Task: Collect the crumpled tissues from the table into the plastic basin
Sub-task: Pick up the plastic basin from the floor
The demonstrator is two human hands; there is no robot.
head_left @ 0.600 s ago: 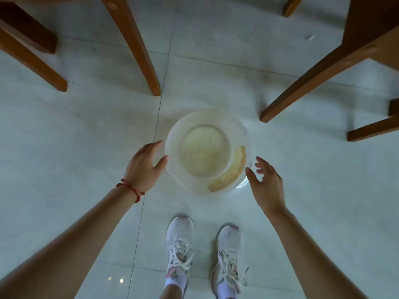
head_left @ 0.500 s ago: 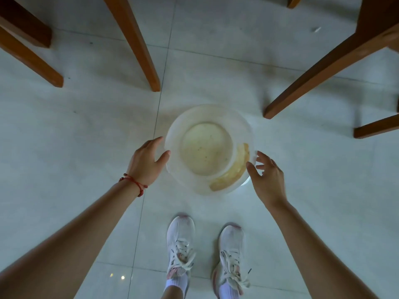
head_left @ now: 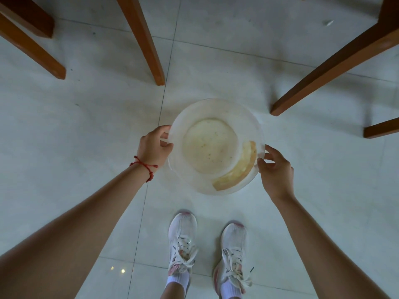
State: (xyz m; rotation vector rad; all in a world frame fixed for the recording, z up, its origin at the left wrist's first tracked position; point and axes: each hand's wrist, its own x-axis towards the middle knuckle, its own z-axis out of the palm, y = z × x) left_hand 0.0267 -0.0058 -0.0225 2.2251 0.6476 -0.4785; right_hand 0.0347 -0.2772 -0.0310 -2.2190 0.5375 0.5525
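Observation:
A translucent white plastic basin with a yellowish stained bottom sits over the pale tiled floor in front of my feet. My left hand, with a red string bracelet at the wrist, grips the basin's left rim. My right hand holds the right rim with fingers pinched on it. The basin holds no tissues. No table top or crumpled tissue is in view, except a small white scrap on the floor at the far right.
Brown wooden furniture legs stand around the basin: one straight ahead, two at far left, slanted ones at right. My white sneakers stand just behind the basin.
Both hands were open beside the basin without touching it; now they have closed on its left and right rim.

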